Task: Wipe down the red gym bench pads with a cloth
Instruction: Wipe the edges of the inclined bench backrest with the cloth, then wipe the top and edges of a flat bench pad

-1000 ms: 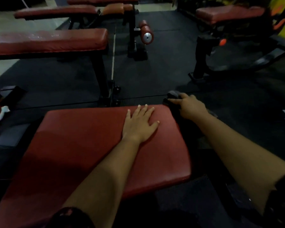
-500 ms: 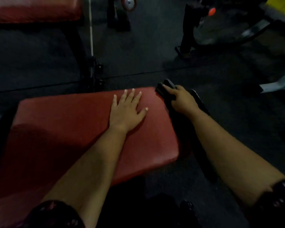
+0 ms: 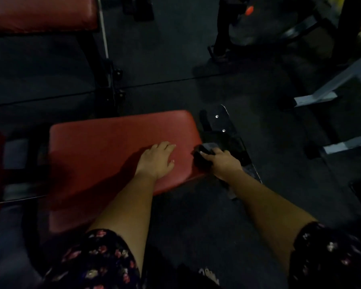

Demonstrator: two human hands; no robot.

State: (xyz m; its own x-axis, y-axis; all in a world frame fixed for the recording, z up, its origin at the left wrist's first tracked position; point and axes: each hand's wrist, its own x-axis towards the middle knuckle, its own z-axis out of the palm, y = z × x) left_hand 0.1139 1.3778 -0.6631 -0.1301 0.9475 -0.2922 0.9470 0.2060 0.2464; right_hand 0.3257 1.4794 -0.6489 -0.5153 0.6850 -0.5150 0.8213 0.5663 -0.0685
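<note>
At red pad [image 3: 92, 153] edge | right hand [image 3: 223, 161] grips cloth [image 3: 202, 153], slid nearer | left hand [image 3: 156, 159] flat

free: pad [image 3: 96, 155] left half bare | obstacle: black frame [image 3: 223, 122] flanks right edge

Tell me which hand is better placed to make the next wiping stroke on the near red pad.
Right. The right hand grips the dark cloth at the right edge of the red pad, so it could sweep across. The left hand rests on the pad holding nothing, probably bracing.
</note>
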